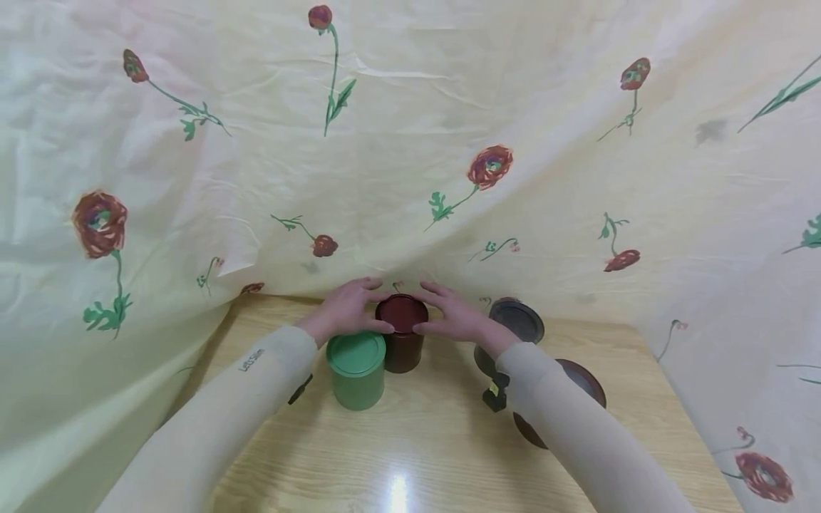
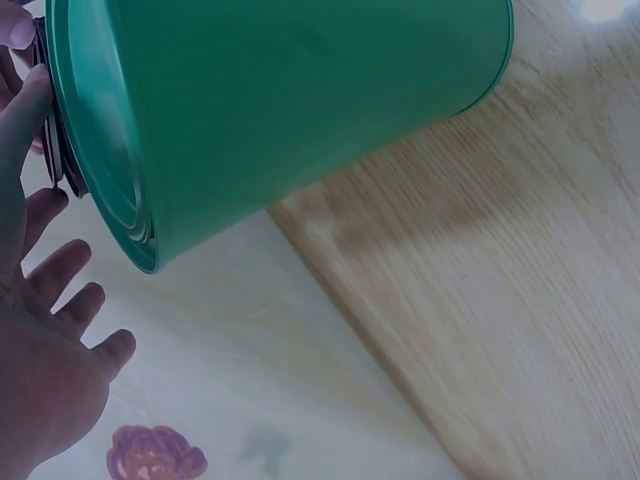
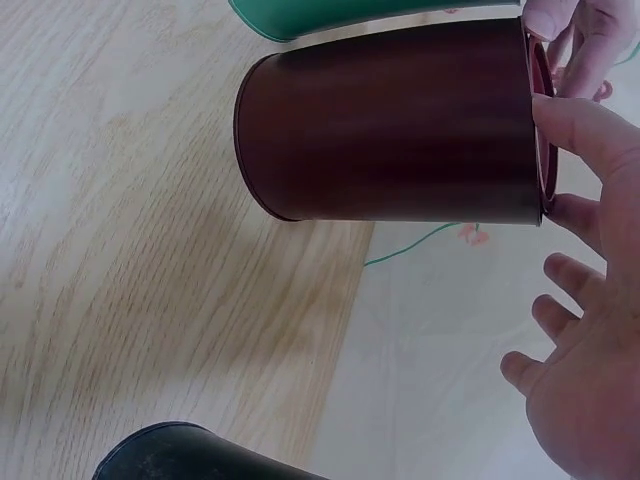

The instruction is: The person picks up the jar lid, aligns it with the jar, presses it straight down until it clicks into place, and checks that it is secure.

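Note:
A dark red tin (image 1: 401, 333) with its lid on stands at the back of the wooden table (image 1: 436, 442). My left hand (image 1: 368, 306) and right hand (image 1: 436, 310) flank its top, thumbs touching the lid rim, other fingers spread and straight. A green lidded tin (image 1: 356, 367) stands just in front and left of it, under my left wrist. The right wrist view shows the red tin (image 3: 390, 120) with my right hand (image 3: 590, 330) touching its lid edge. In the left wrist view the green tin (image 2: 300, 100) fills the frame beside my left hand (image 2: 50, 330).
A dark grey tin (image 1: 516, 320) stands right of my right hand, and a brown round tin (image 1: 580, 381) lies partly hidden under my right forearm. A cream flowered cloth (image 1: 410, 142) hangs behind and around the table, close to the fingers.

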`<state>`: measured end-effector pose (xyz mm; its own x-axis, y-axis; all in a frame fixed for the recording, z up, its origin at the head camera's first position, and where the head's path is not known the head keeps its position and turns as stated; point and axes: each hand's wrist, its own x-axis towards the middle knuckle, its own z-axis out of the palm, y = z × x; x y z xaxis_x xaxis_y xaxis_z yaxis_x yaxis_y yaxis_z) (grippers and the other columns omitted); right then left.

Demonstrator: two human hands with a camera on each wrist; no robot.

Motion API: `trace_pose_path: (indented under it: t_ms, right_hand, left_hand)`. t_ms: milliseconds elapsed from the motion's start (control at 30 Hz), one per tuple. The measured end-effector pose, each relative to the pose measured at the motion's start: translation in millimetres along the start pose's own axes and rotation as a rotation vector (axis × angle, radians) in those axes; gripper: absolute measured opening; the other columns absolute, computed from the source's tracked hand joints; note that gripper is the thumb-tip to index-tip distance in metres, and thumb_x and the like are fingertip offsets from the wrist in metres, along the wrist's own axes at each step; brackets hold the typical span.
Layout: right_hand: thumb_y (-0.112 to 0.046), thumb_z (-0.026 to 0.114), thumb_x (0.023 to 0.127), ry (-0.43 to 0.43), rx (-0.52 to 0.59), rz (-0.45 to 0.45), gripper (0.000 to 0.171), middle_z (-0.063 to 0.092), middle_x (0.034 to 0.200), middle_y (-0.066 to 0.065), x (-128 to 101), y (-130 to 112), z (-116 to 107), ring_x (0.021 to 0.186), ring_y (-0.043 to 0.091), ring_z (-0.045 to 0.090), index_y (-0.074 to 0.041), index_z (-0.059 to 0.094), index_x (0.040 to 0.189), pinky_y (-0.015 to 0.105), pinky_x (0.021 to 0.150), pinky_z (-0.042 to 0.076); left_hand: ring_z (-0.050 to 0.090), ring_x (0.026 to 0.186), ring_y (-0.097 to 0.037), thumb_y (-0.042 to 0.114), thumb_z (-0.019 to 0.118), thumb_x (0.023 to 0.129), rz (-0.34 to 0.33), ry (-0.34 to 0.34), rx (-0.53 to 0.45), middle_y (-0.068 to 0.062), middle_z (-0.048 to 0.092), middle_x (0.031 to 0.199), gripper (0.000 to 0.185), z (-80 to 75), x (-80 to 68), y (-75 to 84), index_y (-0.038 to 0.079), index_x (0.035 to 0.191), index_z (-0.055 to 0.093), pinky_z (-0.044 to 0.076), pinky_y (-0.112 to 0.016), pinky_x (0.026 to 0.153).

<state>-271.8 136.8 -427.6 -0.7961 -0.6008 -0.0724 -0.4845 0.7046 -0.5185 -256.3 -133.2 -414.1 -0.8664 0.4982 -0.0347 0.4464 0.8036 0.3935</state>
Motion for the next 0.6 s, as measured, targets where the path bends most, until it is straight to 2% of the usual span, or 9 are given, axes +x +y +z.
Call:
trace_pose_path:
  t_ms: [400,600]
  right_hand:
    - [-0.039,0.073,0.1,-0.004,-0.009,0.014,0.071,0.026,0.175,0.019,-2.0,-1.0,0.1,0.16,0.046,0.023,-0.013,0.048,0.162,0.065,0.124,0.031]
    - [-0.04,0.072,0.1,0.009,-0.035,0.005,0.073,0.026,0.175,0.019,-3.6,-1.1,-0.7,0.16,0.046,0.023,-0.011,0.048,0.162,0.065,0.125,0.031]
  left_hand:
    - [0.027,0.161,-0.041,0.053,0.077,0.096,-0.02,-0.048,-0.008,-0.019,0.036,0.171,0.077,-1.8,-2.7,0.5,0.015,0.159,0.053,0.026,-0.057,0.129]
    - [0.028,0.16,-0.042,0.054,0.075,0.097,-0.013,-0.033,0.009,-0.02,0.036,0.17,0.077,0.3,-3.6,-0.3,0.017,0.16,0.052,0.027,-0.057,0.129]
